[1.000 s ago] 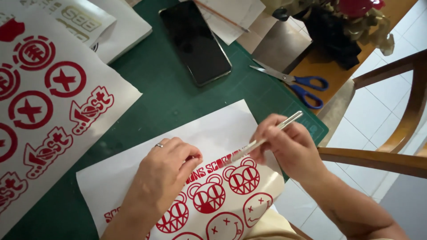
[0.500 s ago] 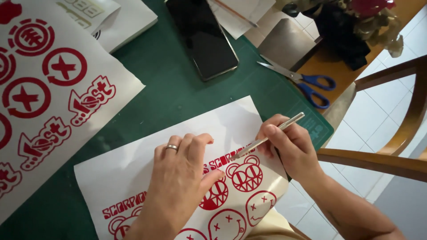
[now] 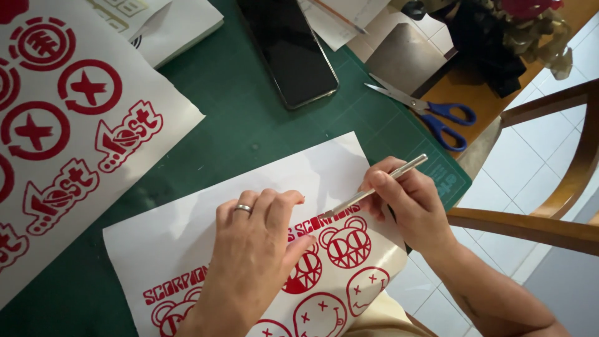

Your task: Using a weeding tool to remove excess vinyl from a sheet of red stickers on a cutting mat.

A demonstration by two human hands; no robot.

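A white sheet of red vinyl stickers (image 3: 187,231), with bear heads, smiley faces and lettering, lies on the green cutting mat (image 3: 249,131). My left hand (image 3: 256,249), wearing a ring, rests flat on the sheet and covers part of the red designs. My right hand (image 3: 409,203) grips a thin silver craft knife (image 3: 374,187) like a pen. Its tip touches the sheet at the red lettering, just right of my left fingertips.
A second, larger sticker sheet (image 3: 68,131) with red round logos lies at the left. A black phone (image 3: 287,50) sits at the top, blue-handled scissors (image 3: 430,109) to its right, papers behind. A wooden chair (image 3: 543,218) stands beyond the mat's right edge.
My left hand has slid down and right across the sheet, uncovering more white backing. The knife tip stays at the red lettering.
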